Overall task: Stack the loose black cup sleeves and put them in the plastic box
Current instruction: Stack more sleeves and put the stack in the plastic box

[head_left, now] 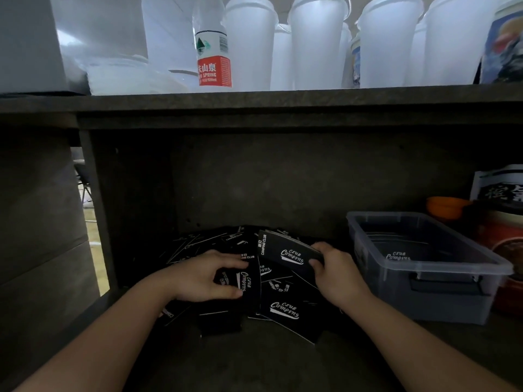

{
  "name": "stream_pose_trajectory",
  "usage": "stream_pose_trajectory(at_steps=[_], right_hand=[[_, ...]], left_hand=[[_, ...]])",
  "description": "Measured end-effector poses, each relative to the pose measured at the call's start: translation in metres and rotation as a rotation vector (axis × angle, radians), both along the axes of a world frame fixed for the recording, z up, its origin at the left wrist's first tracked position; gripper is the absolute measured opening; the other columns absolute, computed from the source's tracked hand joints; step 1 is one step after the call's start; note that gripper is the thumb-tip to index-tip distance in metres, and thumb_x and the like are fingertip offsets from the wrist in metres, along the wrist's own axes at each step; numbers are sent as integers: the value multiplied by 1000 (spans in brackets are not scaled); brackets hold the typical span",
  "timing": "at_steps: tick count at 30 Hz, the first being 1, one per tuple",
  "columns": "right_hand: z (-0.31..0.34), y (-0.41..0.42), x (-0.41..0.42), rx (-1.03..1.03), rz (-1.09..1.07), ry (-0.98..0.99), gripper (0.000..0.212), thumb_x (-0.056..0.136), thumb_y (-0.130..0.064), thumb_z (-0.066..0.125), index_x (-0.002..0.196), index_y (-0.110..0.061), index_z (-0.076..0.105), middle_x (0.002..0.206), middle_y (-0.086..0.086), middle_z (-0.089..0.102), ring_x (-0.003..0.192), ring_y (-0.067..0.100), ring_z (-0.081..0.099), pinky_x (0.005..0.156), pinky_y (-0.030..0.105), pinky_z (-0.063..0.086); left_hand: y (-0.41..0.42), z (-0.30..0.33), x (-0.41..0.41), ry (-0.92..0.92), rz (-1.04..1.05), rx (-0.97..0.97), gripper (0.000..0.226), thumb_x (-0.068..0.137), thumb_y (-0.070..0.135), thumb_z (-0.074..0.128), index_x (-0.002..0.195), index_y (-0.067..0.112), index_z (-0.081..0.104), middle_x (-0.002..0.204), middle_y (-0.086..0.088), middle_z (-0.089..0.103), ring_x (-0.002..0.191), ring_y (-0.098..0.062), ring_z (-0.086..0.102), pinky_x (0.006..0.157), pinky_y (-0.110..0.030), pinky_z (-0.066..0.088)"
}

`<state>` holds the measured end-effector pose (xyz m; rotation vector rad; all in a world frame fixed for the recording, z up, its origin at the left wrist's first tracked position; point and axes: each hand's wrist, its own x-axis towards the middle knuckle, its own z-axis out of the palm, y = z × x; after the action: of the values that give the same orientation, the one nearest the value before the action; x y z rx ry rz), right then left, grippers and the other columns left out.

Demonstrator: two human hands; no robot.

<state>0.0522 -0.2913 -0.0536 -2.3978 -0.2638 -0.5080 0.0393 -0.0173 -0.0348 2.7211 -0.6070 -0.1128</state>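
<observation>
Left hand (210, 275): fingers curled onto one flat black printed cardboard cup sleeve (249, 281) in the scattered heap (283, 309), likely gathering. Right hand (332, 267): pinches a raised small stack of sleeves (287, 251), squaring it. Clear plastic box (441, 281), right: sleeves already inside.

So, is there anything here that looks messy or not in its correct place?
Yes. The black cup sleeves lie scattered on the lower shelf, overlapping at different angles. The right hand holds a few as a small stack; the left hand grips another. The plastic box already holds some.
</observation>
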Motion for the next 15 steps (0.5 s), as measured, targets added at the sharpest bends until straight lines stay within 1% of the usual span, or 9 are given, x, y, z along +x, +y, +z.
stream_pose_trajectory(at_steps=[3, 5, 7, 9, 11, 12, 13, 14, 15], right_hand=[[-1, -1, 0, 9, -5, -2, 23, 96, -12, 54, 117, -18, 61, 109, 5, 69, 102, 20, 64, 84, 25, 48], [-1, -1, 0, 8, -3, -9, 23, 96, -12, 53, 116, -18, 61, 109, 5, 69, 102, 20, 64, 84, 25, 48], [0, -1, -1, 16, 2, -11, 23, 96, -11, 52, 117, -18, 61, 109, 5, 69, 101, 19, 63, 82, 23, 47], [0, -2, -1, 34, 4, -9, 24, 96, -11, 53, 118, -18, 61, 109, 4, 69, 100, 18, 64, 81, 21, 45], [0, -3, -1, 47, 2, -12, 25, 96, -11, 53, 118, -18, 62, 108, 5, 69, 99, 18, 64, 80, 20, 45], [0, -4, 0, 50, 0, -15, 25, 96, -10, 53, 118, -17, 62, 108, 5, 69, 99, 18, 64, 79, 20, 45], [0, -4, 0, 57, -4, -16, 25, 96, -10, 54, 118, -18, 62, 108, 5, 69, 100, 18, 64, 79, 19, 44], [0, -5, 0, 65, -6, -18, 25, 96, -10, 54, 118, -18, 62, 108, 4, 70, 100, 18, 64, 78, 19, 43], [0, -6, 0, 69, -9, -19, 24, 96, -10, 53, 117, -18, 62, 108, 4, 70, 100, 18, 64, 77, 19, 42]], left_hand=[[-3, -4, -1, 115, -19, 52, 113, 51, 79, 68, 146, 54, 13, 155, 27, -1, 143, -1, -7, 119, -31, 10], [-5, -7, 1, 94, 2, 96, 115, 56, 74, 72, 149, 49, 8, 155, 26, -4, 142, -1, -9, 119, -33, 9], [-9, -8, 1, -14, -9, 92, 102, 70, 63, 73, 150, 45, 13, 154, 25, 6, 141, -1, -1, 118, -27, 12], [-14, -10, 2, -123, -56, 75, 79, 79, 56, 68, 147, 45, 27, 148, 25, 20, 136, 2, 12, 114, -21, 21], [-22, -8, 3, -247, -119, 42, 56, 83, 64, 56, 135, 47, 47, 135, 23, 46, 122, 11, 32, 102, -16, 35], [-25, -5, 1, -318, -129, 6, 54, 81, 73, 46, 128, 47, 55, 120, 21, 58, 112, 11, 42, 94, -16, 40], [-27, -3, -1, -413, -132, -53, 59, 81, 79, 36, 120, 45, 62, 104, 20, 62, 103, 9, 49, 87, -16, 43], [-27, -1, -1, -541, -128, -131, 61, 84, 78, 31, 114, 40, 67, 94, 20, 63, 95, 6, 53, 82, -15, 44], [-27, 1, -1, -701, -118, -217, 57, 90, 70, 32, 110, 33, 70, 90, 19, 64, 90, 4, 55, 79, -14, 44]])
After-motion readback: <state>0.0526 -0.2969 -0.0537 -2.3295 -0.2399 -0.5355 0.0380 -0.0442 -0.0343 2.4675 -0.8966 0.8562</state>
